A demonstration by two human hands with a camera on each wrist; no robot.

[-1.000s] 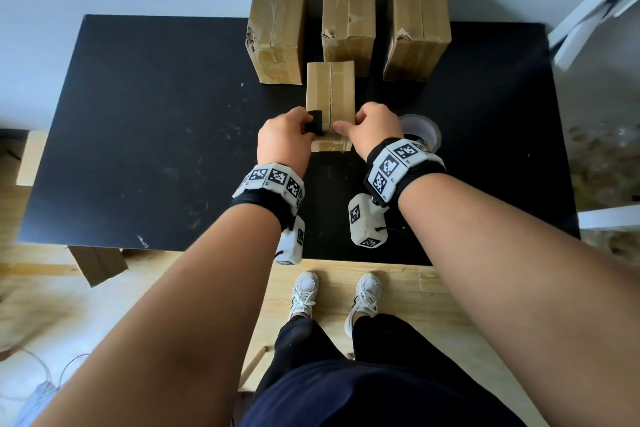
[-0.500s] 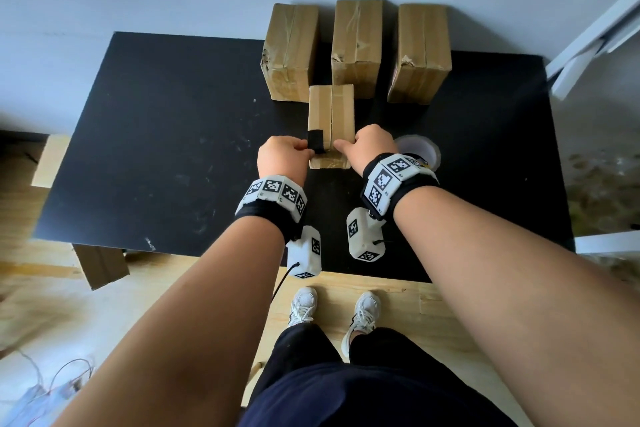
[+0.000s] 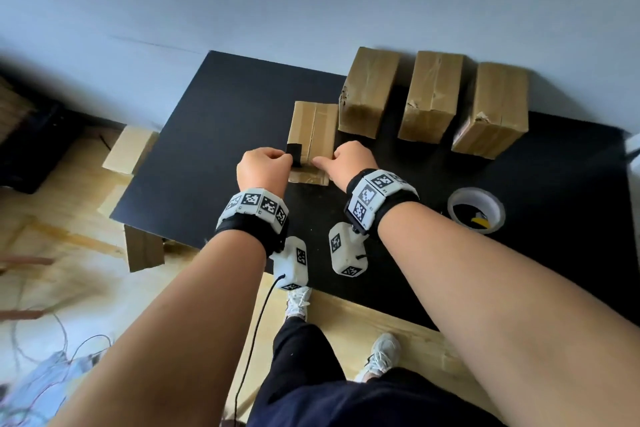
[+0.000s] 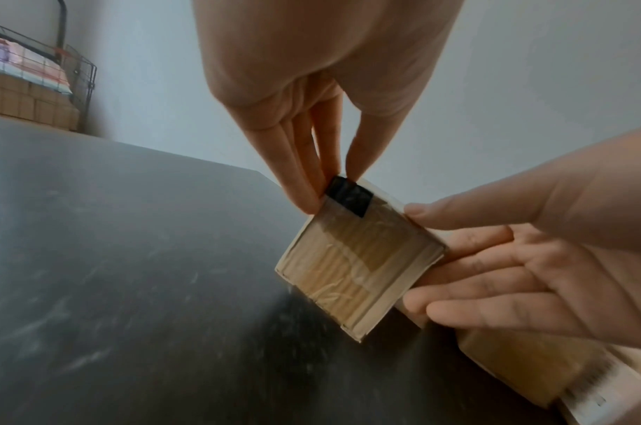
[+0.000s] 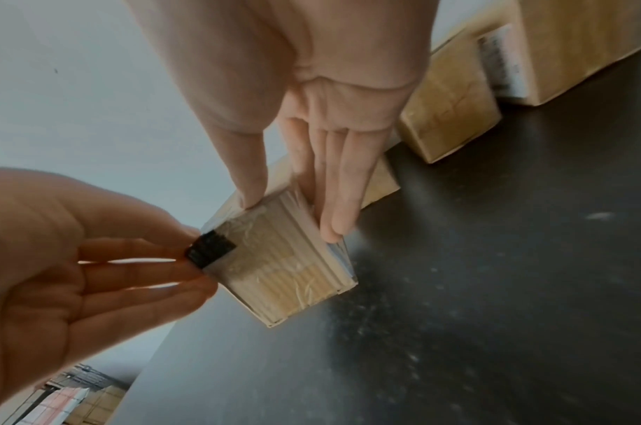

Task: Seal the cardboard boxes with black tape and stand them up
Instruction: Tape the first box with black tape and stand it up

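A cardboard box [image 3: 313, 130] lies flat on the black table [image 3: 207, 156], its near end towards me. A short piece of black tape [image 3: 293, 153] sits at the left corner of that end, folded over the edge [image 4: 348, 198]. My left hand [image 3: 289, 160] pinches the tape between thumb and fingers [image 4: 301, 189]. My right hand [image 3: 322, 163] holds the box's right side, thumb on top and fingers [image 5: 333, 218] down the side wall. Three more cardboard boxes [image 3: 431, 97] stand upright in a row at the back.
A roll of tape [image 3: 476, 210] with a white core lies on the table right of my right arm. The table's left edge is close to the flat box. Light wooden blocks [image 3: 130, 149] and cables [image 3: 52, 374] lie on the floor to the left.
The flat box and both hands have moved left, from in front of the middle standing box to left of the row. The tape roll is now farther from my right hand.
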